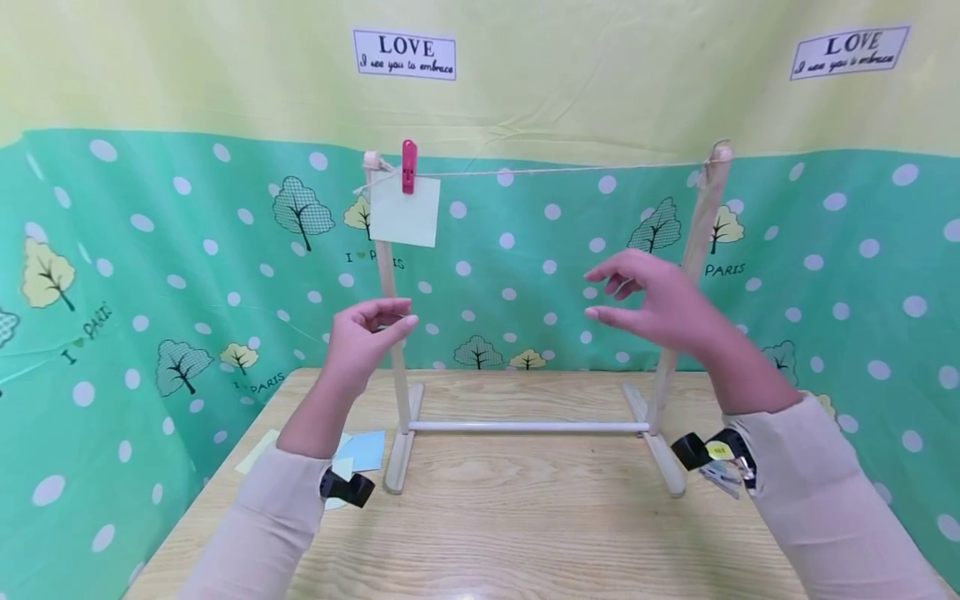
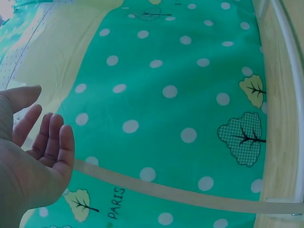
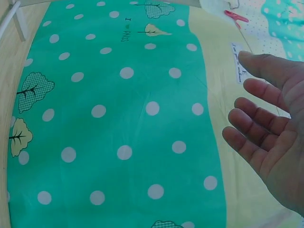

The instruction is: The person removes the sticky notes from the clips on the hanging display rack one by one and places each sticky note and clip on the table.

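In the head view a pale square paper (image 1: pixel 405 218) hangs from a string (image 1: pixel 540 171), held by a pink clothespin (image 1: pixel 408 167) near the left post. My left hand (image 1: pixel 366 340) hovers below that paper, apart from it, with loosely bent fingers and nothing in them. To the right, my right hand (image 1: pixel 652 300) is raised before the right post, fingers relaxed and apart from the thumb. Both wrist views show the left hand (image 2: pixel 40 152) and the right hand (image 3: pixel 270 123) holding nothing. The clothespin (image 3: pixel 236 18) also appears small in the right wrist view.
A wooden frame with a left post (image 1: pixel 400 375), a right post (image 1: pixel 703 217) and a white crossbar (image 1: pixel 525 427) stands on the wooden table (image 1: pixel 517 533). Blue and pale papers (image 1: pixel 363 451) lie at left. Small objects (image 1: pixel 722 477), partly hidden, lie by the right sleeve.
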`<state>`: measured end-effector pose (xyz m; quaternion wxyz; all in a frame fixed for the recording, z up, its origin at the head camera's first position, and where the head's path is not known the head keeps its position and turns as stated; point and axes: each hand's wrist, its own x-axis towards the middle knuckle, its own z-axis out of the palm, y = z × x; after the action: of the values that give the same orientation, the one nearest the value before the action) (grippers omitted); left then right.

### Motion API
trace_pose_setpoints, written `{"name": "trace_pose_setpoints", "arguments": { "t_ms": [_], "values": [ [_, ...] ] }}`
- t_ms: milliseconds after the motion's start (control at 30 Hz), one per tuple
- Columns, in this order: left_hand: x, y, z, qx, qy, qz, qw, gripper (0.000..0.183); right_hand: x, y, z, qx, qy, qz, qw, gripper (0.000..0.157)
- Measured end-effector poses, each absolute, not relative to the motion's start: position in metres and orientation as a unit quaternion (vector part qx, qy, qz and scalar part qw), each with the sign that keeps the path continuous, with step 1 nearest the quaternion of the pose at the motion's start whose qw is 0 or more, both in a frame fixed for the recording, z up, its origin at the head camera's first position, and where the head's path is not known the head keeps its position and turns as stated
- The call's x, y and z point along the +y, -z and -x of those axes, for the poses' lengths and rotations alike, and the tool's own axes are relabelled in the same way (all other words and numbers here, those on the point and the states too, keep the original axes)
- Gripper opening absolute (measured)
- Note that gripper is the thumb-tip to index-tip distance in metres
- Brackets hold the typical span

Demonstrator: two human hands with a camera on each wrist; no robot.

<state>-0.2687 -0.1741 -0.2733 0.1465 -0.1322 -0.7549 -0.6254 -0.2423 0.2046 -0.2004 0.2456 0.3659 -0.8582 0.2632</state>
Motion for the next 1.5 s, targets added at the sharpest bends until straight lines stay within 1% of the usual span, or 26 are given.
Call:
{"name": "trace_pose_setpoints", "arguments": {
  "t_ms": [300, 633, 867, 1167, 1300, 1500],
  "values": [
    [-0.168, 0.257, 0.278, -0.749, 0.634, 0.123, 0.150, 0.041, 0.186, 0.182, 0.249, -0.863, -0.256, -0.364, 0.237, 0.033],
    [-0.159, 0.239, 0.289, -0.720, 0.665, 0.126, 0.155, 0.039, 0.161, 0.157, 0.257, -0.851, -0.303, -0.362, 0.230, 0.034],
    [-0.149, 0.234, 0.294, -0.681, 0.703, 0.136, 0.151, 0.044, 0.136, 0.141, 0.265, -0.848, -0.318, -0.364, 0.217, 0.034],
    [-0.135, 0.231, 0.298, -0.617, 0.755, 0.113, 0.190, 0.040, 0.099, 0.122, 0.273, -0.853, -0.300, -0.375, 0.206, 0.034],
    [-0.130, 0.228, 0.298, -0.607, 0.765, 0.099, 0.194, 0.041, 0.087, 0.114, 0.279, -0.860, -0.289, -0.367, 0.205, 0.035],
    [-0.120, 0.224, 0.301, -0.562, 0.796, 0.095, 0.202, 0.040, 0.071, 0.099, 0.287, -0.854, -0.319, -0.352, 0.211, 0.036]
  ]
}}
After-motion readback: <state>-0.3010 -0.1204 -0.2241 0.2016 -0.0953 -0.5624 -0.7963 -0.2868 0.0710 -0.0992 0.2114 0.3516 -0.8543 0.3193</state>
